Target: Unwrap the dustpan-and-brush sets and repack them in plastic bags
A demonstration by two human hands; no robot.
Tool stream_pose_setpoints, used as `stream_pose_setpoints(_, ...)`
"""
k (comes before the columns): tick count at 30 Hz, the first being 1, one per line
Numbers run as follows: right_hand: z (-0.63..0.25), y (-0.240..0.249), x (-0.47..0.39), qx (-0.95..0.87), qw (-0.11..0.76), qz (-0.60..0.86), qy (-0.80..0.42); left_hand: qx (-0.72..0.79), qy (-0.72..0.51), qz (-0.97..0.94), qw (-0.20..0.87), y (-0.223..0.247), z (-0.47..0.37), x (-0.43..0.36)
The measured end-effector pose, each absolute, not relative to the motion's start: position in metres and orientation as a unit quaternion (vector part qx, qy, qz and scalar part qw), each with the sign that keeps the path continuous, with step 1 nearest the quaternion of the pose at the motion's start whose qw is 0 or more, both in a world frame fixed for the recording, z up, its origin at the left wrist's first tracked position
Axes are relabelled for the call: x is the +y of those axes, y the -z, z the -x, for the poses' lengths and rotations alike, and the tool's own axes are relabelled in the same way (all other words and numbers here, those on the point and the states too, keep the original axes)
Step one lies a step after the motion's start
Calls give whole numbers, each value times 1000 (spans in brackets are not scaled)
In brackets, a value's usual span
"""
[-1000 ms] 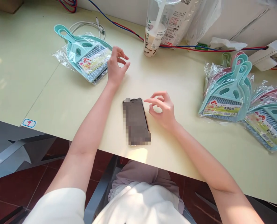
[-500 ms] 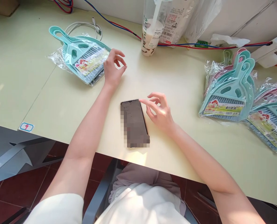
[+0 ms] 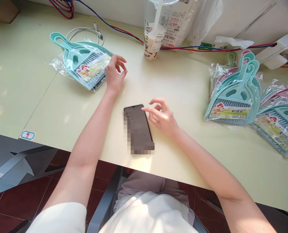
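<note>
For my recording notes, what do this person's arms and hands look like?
The left hand and right hand are slender and ungloved; no rings, watches or bracelets show. A loose, plain off-white fabric short sleeve ends above the left elbow. The right sleeve is out of view.

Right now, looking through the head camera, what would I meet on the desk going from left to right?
Numbered label → bagged teal dustpan set → left hand → phone → right hand → upright-handled dustpan sets → dustpan sets at the right edge.
</note>
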State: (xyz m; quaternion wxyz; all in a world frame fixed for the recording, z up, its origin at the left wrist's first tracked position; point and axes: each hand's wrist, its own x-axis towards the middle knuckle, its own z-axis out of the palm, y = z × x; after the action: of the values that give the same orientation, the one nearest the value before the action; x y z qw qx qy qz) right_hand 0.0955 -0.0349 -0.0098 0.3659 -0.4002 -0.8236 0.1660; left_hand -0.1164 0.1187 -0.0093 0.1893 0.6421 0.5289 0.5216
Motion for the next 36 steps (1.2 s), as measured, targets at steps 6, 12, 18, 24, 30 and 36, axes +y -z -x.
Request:
stream_pose_setpoints(6, -95, 9, -36, -849, 341, 383, -125, 541, -512, -646, 167, 11, 120, 117)
stream_pose_setpoints(12, -94, 9, -33, -869, 313, 373, -85, 614, -512, -599, 36, 5, 121, 107)
stream_pose_setpoints(18, -95, 9, -33, -885, 275, 370, -58, 680, -508, -520, -101, -16, 151, 101)
stream_pose_setpoints(24, -95, 8, -33, -895, 251, 364, -57, 779, -563, -276, 9, -19, 234, 86)
stream_pose_setpoints(30, -99, 4, -39, -858, 319, 397, -68, 838, -438, -310, 100, -23, 259, 61)
stream_pose_setpoints(36, -108, 3, -44, -786, 387, 477, -72, 820, -462, -336, -29, -55, 265, 24)
